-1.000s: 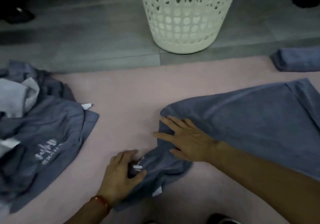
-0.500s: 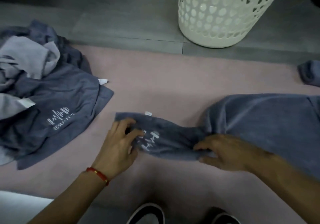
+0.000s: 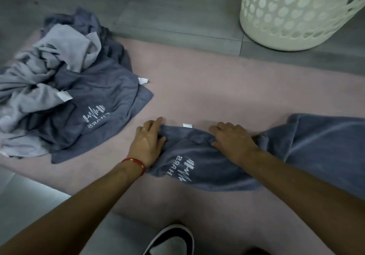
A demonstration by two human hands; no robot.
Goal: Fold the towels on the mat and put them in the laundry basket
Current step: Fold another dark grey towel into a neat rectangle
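slate-blue towel stretched across the pink mat under both hands, bunched between them, spreading wide out past the right one. left hand laid on the towel's near-left end, fingers forward and close together, thumb tucked at the cloth edge; red band round that wrist. right hand pressed flat on the gathered middle, fingers spread. white label poking out just beyond and between the hands. heap of unfolded towels well left of the left hand. cream laundry basket far ahead of the right hand, standing on grey floor.
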